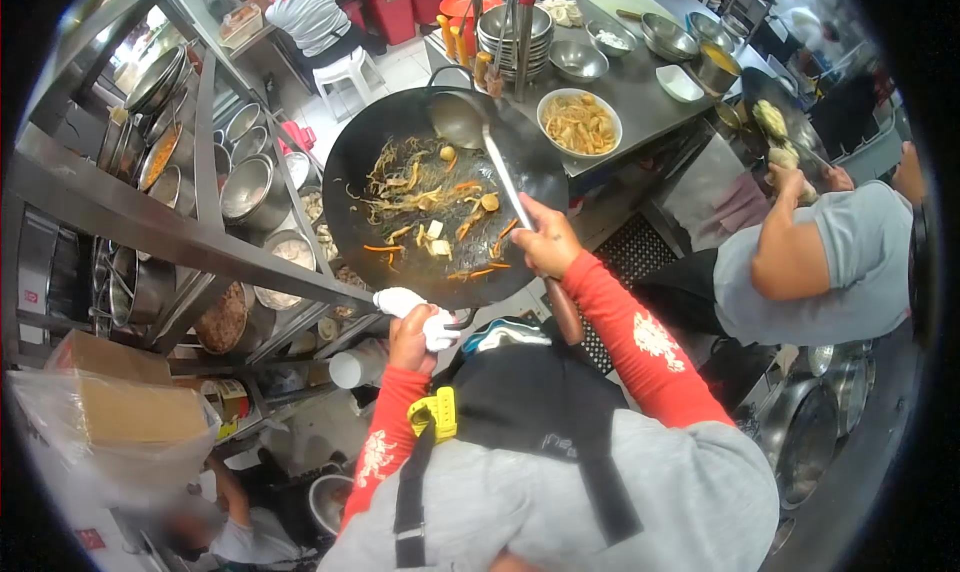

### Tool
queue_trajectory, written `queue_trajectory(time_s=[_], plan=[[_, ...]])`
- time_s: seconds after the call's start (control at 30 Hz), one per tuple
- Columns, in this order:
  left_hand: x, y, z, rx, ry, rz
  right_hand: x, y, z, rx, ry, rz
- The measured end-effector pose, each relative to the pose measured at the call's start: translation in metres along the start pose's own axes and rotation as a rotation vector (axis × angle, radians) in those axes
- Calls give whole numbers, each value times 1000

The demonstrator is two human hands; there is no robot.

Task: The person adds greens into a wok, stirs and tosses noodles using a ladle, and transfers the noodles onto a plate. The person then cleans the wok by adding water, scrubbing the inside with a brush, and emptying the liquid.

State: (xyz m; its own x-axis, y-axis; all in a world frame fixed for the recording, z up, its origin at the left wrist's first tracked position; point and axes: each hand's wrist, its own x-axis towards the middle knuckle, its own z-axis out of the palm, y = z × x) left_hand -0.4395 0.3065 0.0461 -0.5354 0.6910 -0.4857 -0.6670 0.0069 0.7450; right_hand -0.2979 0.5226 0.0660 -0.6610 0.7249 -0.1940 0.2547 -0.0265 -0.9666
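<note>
My left hand (408, 342) grips the near side of a large black wok (352, 140) through a folded white cloth (437, 330). A small loop of the wok's handle shows beside the cloth. The wok is tilted, and thin noodles (390, 187) with carrot strips and pale chunks cling to its inner surface. My right hand (546, 240) is closed around the handle of a metal ladle (460, 122), whose wooden end (565, 314) sticks out below my fist. The ladle's bowl rests over the wok's far side. Right of the wok stands a white bowl of cooked noodles (578, 122).
A metal counter (640, 97) at the back right carries stacked bowls (515, 42) and a white dish (680, 83). A metal shelf rail (180, 217) runs close on the left, with pots behind. Co-workers are at the right (820, 262), back (305, 17) and lower left (245, 537).
</note>
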Motion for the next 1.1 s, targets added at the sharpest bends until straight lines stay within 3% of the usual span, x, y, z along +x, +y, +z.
queue_trajectory(time_s=[0.07, 0.13, 0.17, 0.27, 0.33, 0.43, 0.53, 0.6, 0.73, 0.77, 0.8, 0.87, 0.97, 1.03, 1.1], plan=[[1, 5, -5, 34, -17, -14, -10, -13, 16, -31, -127, 8], [5, 7, -13, 28, -28, 2, -31, 9, 16, -341, -179, -465], [7, 8, -16, 24, -33, 12, -47, 10, 5, -483, -240, -506], [10, 15, -23, 22, -28, 11, -63, 4, -57, -716, -415, -473], [7, 19, -20, 5, 3, 43, -49, 9, -77, -633, -314, -510], [11, 19, -19, -35, 6, 41, -9, -2, -50, -630, -91, -254], [11, 24, -15, -36, 10, 65, 15, 28, -8, -509, -22, -399], [12, 30, -16, -29, 1, 53, -25, 16, 9, -446, -113, -390], [20, 32, -29, -11, 8, 48, -56, -13, -28, -403, -394, -228], [18, 30, -30, -14, 13, 41, -44, 0, -26, -455, -242, -491], [18, 29, -31, -13, 16, 34, -27, 8, -27, -519, -145, -565], [19, 27, -29, -5, 10, 32, -2, -16, -21, -384, -106, 24], [22, 23, -31, 5, 9, 44, 1, -11, 3, -373, -164, 118], [27, 18, -35, -4, 9, 51, -25, 21, 22, -424, -132, -516], [28, 15, -41, -9, 5, 27, -39, 11, 17, -374, -226, -514]])
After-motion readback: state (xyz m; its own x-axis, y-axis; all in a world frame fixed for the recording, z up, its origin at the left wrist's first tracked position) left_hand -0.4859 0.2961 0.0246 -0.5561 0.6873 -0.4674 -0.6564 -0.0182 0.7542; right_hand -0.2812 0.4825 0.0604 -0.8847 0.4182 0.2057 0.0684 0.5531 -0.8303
